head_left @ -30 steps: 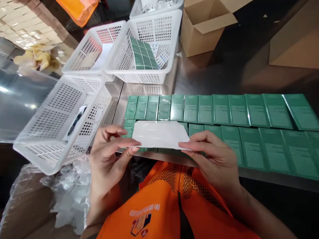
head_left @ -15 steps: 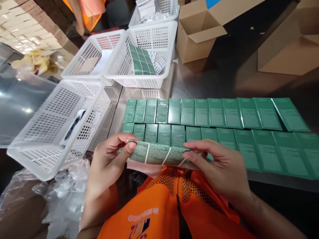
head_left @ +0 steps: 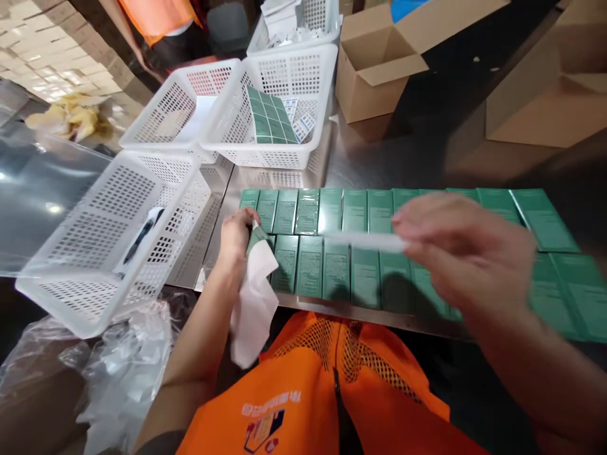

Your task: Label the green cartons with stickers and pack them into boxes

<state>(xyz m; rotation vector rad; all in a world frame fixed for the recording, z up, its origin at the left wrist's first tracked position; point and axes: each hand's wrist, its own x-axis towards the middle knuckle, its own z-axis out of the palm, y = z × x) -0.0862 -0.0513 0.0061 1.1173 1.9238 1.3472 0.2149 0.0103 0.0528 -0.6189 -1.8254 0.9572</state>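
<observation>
My left hand (head_left: 237, 232) is closed on a sheet of green stickers (head_left: 257, 237), whose pale backing paper (head_left: 255, 294) hangs down and curls towards me. It is over the left end of two rows of green boxes (head_left: 310, 265). Above the middle and right of those rows, my right hand (head_left: 469, 246) is smeared by motion. Its thumb and fingers pinch a thin white strip (head_left: 367, 241) that points left; the blur hides what is printed on it, if anything. My right hand and forearm cover several boxes.
White perforated baskets (head_left: 109, 234) stand on the left; a farther basket (head_left: 270, 155) holds green sticker sheets (head_left: 271, 117). Open cardboard boxes (head_left: 370, 95) are at the back right. Clear plastic bags (head_left: 128, 373) lie lower left. A person in an orange vest (head_left: 159, 19) stands beyond.
My hands have moved apart: the left went up and left with the sheet, the right went up and right with a white strip. The sheet, stretched between both hands before, now hangs from the left.
</observation>
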